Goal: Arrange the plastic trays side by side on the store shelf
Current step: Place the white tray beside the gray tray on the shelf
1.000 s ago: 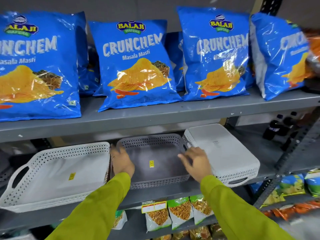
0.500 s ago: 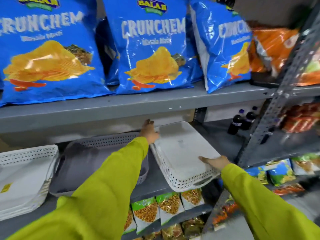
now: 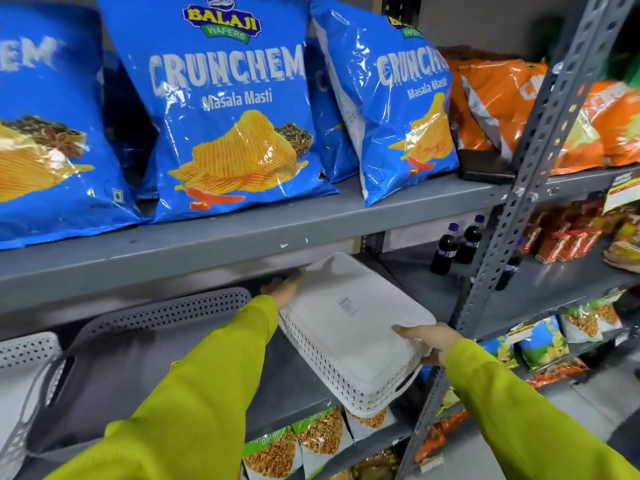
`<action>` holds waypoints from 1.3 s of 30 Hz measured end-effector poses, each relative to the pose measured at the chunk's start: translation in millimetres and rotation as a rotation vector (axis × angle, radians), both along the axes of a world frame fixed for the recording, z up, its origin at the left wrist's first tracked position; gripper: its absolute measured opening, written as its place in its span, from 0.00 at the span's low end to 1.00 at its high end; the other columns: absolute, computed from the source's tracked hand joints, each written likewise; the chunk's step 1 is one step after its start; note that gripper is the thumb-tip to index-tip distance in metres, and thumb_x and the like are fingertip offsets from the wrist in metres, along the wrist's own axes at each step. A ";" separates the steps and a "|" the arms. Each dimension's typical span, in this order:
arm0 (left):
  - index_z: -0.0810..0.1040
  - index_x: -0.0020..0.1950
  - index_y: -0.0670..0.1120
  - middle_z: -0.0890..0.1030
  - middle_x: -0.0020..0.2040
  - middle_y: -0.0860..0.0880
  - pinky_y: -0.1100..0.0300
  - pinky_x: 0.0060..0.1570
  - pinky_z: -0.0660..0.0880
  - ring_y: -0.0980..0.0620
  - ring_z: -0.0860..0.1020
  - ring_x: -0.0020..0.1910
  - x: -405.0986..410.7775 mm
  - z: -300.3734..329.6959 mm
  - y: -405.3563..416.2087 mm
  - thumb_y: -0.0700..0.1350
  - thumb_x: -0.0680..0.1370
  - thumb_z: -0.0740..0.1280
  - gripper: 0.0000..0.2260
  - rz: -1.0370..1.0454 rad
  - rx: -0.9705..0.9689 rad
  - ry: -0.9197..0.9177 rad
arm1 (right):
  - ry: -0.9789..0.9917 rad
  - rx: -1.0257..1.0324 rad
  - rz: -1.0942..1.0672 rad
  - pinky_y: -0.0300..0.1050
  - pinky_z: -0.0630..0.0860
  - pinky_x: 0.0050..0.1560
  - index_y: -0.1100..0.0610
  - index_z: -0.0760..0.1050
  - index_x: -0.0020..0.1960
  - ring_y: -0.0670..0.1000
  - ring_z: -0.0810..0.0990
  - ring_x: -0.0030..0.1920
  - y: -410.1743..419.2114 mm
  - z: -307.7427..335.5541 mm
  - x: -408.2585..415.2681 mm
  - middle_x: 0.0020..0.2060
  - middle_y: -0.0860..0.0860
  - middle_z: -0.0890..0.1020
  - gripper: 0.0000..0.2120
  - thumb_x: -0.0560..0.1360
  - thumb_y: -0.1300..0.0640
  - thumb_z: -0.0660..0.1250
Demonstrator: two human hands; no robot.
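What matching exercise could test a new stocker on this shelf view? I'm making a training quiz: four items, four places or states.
Items:
1. white tray
2. grey tray
3. cola bottles
4. blue chip bags

Places or states:
A. on the upper shelf
B. upside down, held at both ends
C. upright on the shelf, untouched
D. standing at the back right

Pairs: 1-B, 2-C, 3-D, 4-A

Grey metal shelf (image 3: 298, 379): grey tray (image 3: 145, 344), upturned white tray (image 3: 349, 327), white tray (image 3: 20, 362).

White perforated tray (image 3: 349, 327), grey perforated tray (image 3: 145, 341), blue crisp bags (image 3: 228, 109), yellow-green sleeves (image 3: 194, 386)
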State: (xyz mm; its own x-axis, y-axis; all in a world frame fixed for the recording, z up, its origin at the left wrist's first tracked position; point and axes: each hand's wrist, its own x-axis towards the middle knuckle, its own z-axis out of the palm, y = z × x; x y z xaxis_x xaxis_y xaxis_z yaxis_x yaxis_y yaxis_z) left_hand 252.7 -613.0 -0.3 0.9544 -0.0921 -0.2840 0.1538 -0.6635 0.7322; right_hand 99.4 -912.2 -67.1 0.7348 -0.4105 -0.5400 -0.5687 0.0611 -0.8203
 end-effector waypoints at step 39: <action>0.81 0.57 0.39 0.80 0.59 0.37 0.53 0.57 0.74 0.37 0.78 0.57 -57.5 17.9 230.4 0.34 0.73 0.66 0.13 0.417 0.118 -0.509 | -0.089 -1.219 0.574 0.46 0.56 0.75 0.52 0.77 0.61 0.56 0.61 0.75 95.5 65.5 25.8 0.74 0.55 0.65 0.18 0.73 0.63 0.64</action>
State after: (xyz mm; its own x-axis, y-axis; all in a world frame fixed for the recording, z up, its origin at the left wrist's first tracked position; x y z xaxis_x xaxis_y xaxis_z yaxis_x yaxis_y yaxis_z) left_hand 195.2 -382.6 17.6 0.9210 0.3177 0.2254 0.0693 -0.7031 0.7077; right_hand 125.2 -816.7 -1.6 0.9764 -0.2159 0.0032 -0.2102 -0.9535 -0.2160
